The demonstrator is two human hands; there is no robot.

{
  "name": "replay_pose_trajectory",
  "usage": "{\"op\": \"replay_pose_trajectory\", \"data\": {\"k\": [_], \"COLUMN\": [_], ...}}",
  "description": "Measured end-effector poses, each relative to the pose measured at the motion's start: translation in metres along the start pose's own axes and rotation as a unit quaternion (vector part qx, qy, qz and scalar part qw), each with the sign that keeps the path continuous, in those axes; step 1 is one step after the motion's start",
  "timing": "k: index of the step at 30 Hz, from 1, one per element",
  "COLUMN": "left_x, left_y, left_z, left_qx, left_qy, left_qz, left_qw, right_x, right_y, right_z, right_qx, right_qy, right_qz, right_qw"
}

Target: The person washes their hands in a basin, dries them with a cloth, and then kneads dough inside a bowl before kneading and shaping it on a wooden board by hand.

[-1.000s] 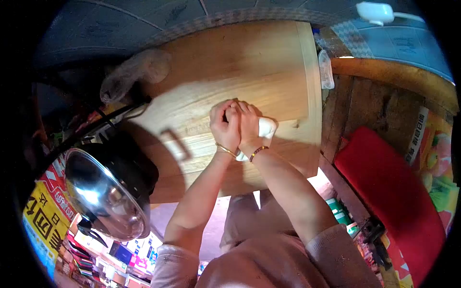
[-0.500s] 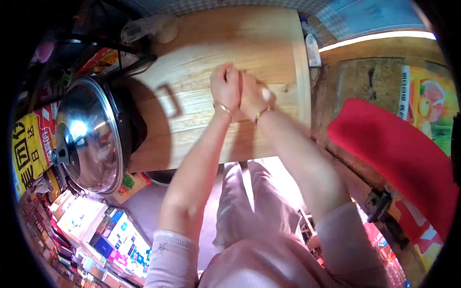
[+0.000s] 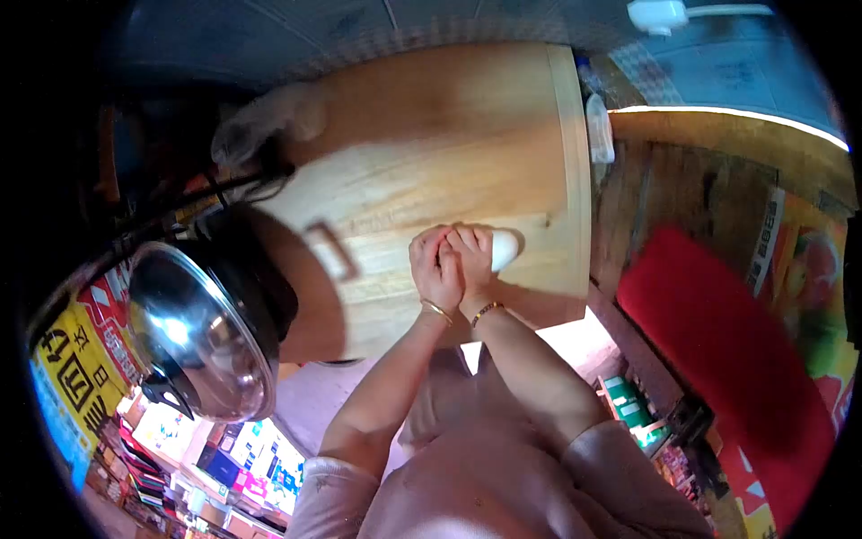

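Observation:
A smooth white lump of dough (image 3: 505,251) lies on the wooden board (image 3: 422,171), its rounded end sticking out to the right of my hands. My left hand (image 3: 436,268), with a gold bangle at the wrist, is closed and pressed against my right hand. My right hand (image 3: 473,260), wearing a beaded bracelet, rests against the dough with its fingers bent over. Both hands press down together near the front of the board, and the rest of the dough is hidden beneath them.
A dark pot with a shiny domed lid (image 3: 202,332) stands at the left and casts a shadow on the board. A clear plastic bag (image 3: 256,126) lies at the back left. To the right are a white bottle-like container (image 3: 599,130) and a red padded object (image 3: 718,332).
My view has shifted, so board and pot appear lower. My joined hands have come down closer to the board's front edge, and more of the dough shows beside them.

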State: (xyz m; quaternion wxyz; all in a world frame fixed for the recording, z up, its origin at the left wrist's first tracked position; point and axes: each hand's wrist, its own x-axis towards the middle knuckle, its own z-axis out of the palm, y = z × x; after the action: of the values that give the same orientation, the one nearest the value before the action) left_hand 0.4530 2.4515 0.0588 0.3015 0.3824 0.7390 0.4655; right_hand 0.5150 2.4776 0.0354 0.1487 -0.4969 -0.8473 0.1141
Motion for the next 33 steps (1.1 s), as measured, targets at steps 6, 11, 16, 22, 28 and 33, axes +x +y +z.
{"op": "replay_pose_trajectory", "data": {"k": [6, 11, 16, 22, 28, 33], "left_x": [0.042, 0.061, 0.074, 0.084, 0.035, -0.014], "left_y": [0.0, -0.002, -0.001, -0.014, -0.028, -0.028], "left_z": [0.005, 0.007, 0.01, 0.018, 0.01, -0.011], "left_qx": [0.0, -0.008, -0.034, -0.041, -0.093, -0.269], "left_qy": [0.008, 0.004, 0.022, 0.065, 0.178, 0.177], "left_qz": [0.011, 0.007, 0.028, 0.086, -0.095, -0.273], "left_qw": [1.0, 1.0, 0.999, 0.993, 0.975, 0.907], "right_x": [0.042, 0.057, 0.068, 0.094, 0.062, 0.037], "right_y": [0.004, 0.009, 0.018, 0.019, 0.027, -0.002], "right_z": [0.002, 0.016, 0.027, 0.023, 0.027, -0.029], "right_qx": [0.019, 0.043, 0.058, 0.152, 0.183, 0.197], "right_qy": [-0.055, -0.011, -0.04, -0.096, -0.144, -0.389], "right_qz": [0.022, 0.0, -0.025, 0.041, -0.175, -0.28], "right_qw": [0.998, 0.999, 0.997, 0.983, 0.956, 0.856]}}
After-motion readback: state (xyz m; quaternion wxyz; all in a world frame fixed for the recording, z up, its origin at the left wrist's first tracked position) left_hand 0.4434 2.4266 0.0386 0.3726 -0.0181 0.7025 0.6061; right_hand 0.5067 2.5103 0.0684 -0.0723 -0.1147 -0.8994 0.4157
